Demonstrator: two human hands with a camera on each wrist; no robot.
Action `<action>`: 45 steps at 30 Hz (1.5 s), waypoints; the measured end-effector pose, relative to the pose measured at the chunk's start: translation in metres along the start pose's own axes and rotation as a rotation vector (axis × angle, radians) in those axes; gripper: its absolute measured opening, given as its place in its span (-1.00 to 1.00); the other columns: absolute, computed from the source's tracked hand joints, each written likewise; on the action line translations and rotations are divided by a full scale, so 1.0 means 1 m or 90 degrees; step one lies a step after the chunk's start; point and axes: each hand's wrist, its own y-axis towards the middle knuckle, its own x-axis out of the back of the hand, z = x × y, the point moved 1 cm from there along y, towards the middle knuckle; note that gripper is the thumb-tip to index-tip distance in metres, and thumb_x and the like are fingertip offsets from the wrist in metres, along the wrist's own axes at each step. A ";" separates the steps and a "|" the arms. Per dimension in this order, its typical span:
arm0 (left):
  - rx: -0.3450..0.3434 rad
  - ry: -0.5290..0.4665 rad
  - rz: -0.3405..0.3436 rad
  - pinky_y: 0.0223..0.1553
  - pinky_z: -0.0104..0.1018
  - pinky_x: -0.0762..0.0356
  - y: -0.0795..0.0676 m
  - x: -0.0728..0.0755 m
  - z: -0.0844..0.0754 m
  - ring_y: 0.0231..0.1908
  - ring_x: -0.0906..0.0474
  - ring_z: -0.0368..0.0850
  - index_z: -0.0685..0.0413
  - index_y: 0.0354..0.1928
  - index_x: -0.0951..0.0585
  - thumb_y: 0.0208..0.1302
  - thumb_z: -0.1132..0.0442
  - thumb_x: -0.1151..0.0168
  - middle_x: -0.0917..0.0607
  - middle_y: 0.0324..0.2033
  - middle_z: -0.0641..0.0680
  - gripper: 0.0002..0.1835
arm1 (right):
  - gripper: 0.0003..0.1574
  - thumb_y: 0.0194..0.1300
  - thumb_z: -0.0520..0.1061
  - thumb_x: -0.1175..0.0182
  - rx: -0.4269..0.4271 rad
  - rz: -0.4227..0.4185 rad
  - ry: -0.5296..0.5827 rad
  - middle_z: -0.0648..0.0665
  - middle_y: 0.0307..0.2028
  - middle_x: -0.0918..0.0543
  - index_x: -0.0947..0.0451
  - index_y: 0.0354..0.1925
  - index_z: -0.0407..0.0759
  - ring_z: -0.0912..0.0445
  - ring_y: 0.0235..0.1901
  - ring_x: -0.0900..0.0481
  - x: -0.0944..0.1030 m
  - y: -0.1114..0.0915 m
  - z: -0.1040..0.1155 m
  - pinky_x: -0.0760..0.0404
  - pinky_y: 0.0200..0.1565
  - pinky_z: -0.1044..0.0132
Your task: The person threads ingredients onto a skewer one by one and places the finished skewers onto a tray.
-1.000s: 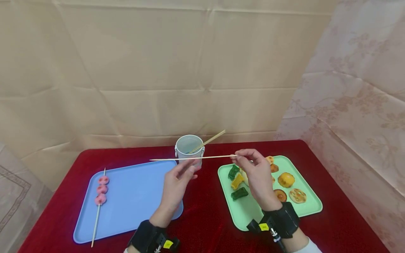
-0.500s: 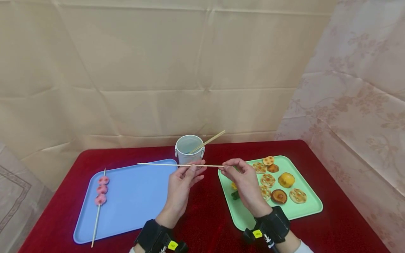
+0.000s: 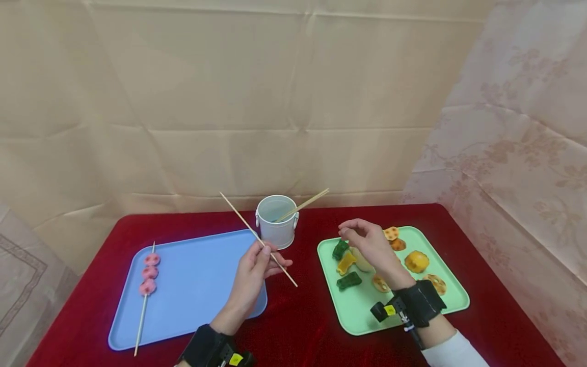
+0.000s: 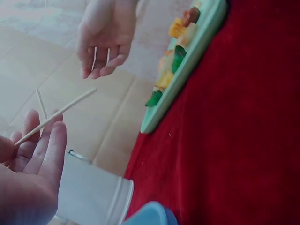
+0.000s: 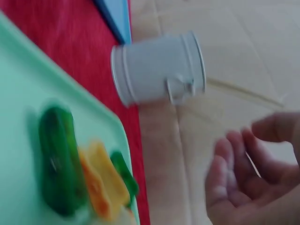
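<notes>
My left hand (image 3: 251,278) pinches a thin wooden skewer (image 3: 240,217) between thumb and fingers, near its middle. The bare skewer slants from upper left to lower right, over the gap between the trays. In the left wrist view one end of the skewer (image 4: 70,104) points out past the fingertips. My right hand (image 3: 373,251) hovers over the light green tray (image 3: 357,313), its fingers loosely bent and holding nothing. Below it lie green pieces (image 3: 349,281), a yellow piece (image 3: 346,261) and several round food pieces (image 3: 417,261); the hand hides some of them.
A small white bucket (image 3: 276,233) stands at the back middle with a few skewers (image 3: 308,202) leaning in it. On the left, a blue tray (image 3: 202,290) bears a skewer with three pink pieces (image 3: 149,272). A red cloth (image 3: 293,336) covers the table.
The right hand has let go of the skewer and moved right, over the green tray. In the left hand, the skewer has turned from level to slanting.
</notes>
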 end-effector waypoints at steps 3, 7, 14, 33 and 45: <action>-0.007 0.030 0.006 -0.21 -0.13 -0.63 -0.001 0.005 0.001 -0.27 -0.69 0.07 0.35 -0.02 -0.42 0.53 0.16 0.11 -0.59 -0.37 0.31 -0.68 | -0.68 0.37 -0.04 -0.15 0.037 0.041 -0.120 -0.12 -0.19 -0.67 -0.60 -0.06 -0.23 -0.05 -0.17 -0.57 0.007 0.009 -0.002 -0.57 -0.14 0.15; 0.001 0.069 0.008 -0.29 -0.13 -0.64 -0.004 0.010 0.002 -0.36 -0.68 0.06 0.32 -0.01 -0.48 0.52 0.23 0.11 -0.53 -0.45 0.28 -0.72 | -0.75 0.33 -0.06 -0.19 0.093 0.067 -0.282 -0.04 -0.26 -0.67 -0.65 -0.13 -0.18 0.07 -0.24 -0.57 0.011 0.020 -0.004 -0.56 -0.22 0.18; 0.026 0.133 0.000 -0.42 -0.26 -0.60 -0.007 0.016 0.002 -0.53 -0.54 -0.07 0.21 -0.01 -0.55 0.51 0.30 0.10 -0.47 -0.53 0.20 -0.77 | -0.80 0.27 -0.17 -0.23 0.132 0.140 -0.400 -0.01 -0.29 -0.67 -0.69 -0.16 -0.19 0.13 -0.29 -0.57 0.015 0.037 -0.009 -0.58 -0.20 0.20; 0.074 0.155 -0.027 -0.59 -0.45 -0.21 -0.016 0.026 0.008 -0.66 -0.23 -0.22 0.22 -0.01 -0.62 0.49 0.26 0.05 -0.35 -0.62 0.07 -0.71 | -0.80 0.21 -0.31 -0.24 0.229 0.248 -0.535 -0.03 -0.25 -0.63 -0.71 -0.20 -0.15 0.08 -0.19 -0.53 0.003 0.049 -0.024 -0.54 -0.11 0.15; 0.084 0.152 -0.027 -0.60 -0.46 -0.19 -0.018 0.025 0.009 -0.66 -0.22 -0.23 0.22 0.00 -0.63 0.49 0.29 0.05 -0.36 -0.61 0.06 -0.72 | -0.86 0.15 -0.28 -0.31 0.282 0.254 -0.564 -0.01 -0.33 -0.59 -0.71 -0.27 -0.13 0.11 -0.26 -0.50 0.002 0.050 -0.028 -0.55 -0.21 0.21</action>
